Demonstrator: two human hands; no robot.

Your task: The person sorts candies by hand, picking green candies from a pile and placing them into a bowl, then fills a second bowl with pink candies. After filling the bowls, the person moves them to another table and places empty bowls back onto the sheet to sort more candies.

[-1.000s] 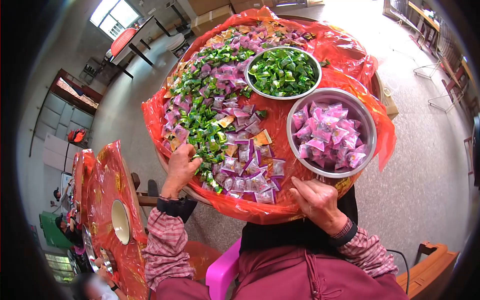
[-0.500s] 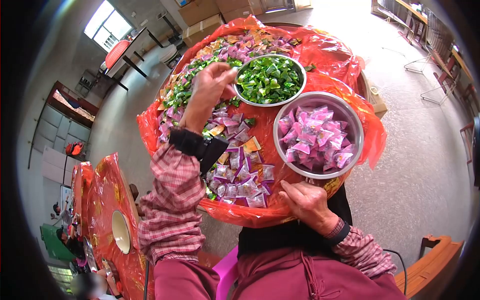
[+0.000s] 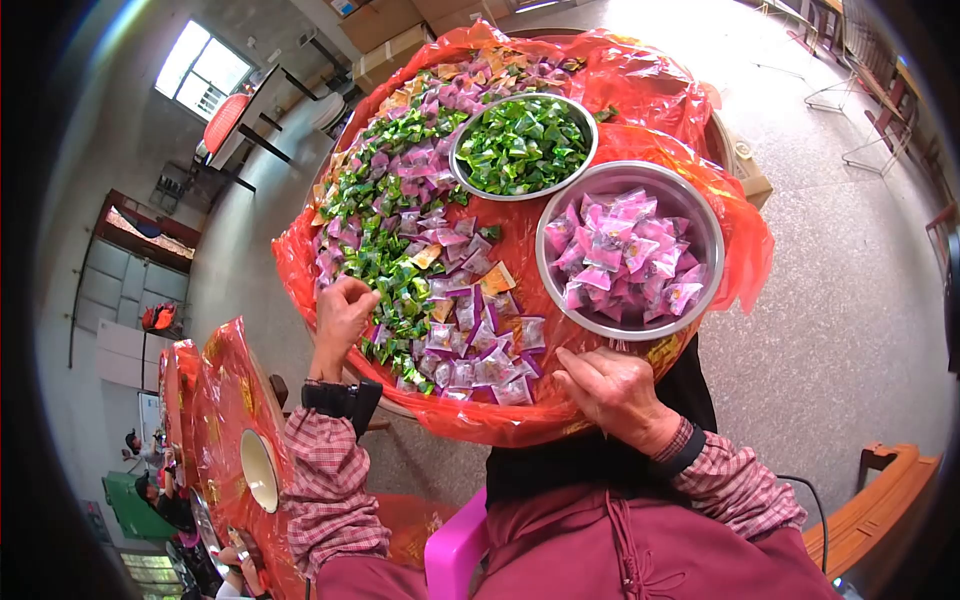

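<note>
Red plastic sheeting (image 3: 520, 235) covers the round table, and small wrapped packets lie spread over it. Over the green-wrapped packets (image 3: 385, 255) at the left edge is my left hand (image 3: 343, 312), its thumb and fingers pinched together. Whatever sits between those fingertips is hidden. My right hand (image 3: 615, 395) rests at the table's near edge, just below the basin, fingers loosely bent with nothing visible in them. Pink-wrapped packets (image 3: 630, 240) fill the grey basin (image 3: 712, 270). Behind it, a smaller metal bowl (image 3: 590, 165) holds green packets. Clear-and-purple packets (image 3: 490, 365) lie between my hands.
A second table (image 3: 225, 400) with red plastic stands at lower left, bearing a cream bowl (image 3: 259, 470). Other people (image 3: 165, 490) are beyond it. A pink stool (image 3: 458, 550) is under me, and a wooden bench (image 3: 880, 510) stands at right.
My left hand has moved from the rim of the metal bowl down and left to the green packets at the table's left edge. My right hand stays near the basin.
</note>
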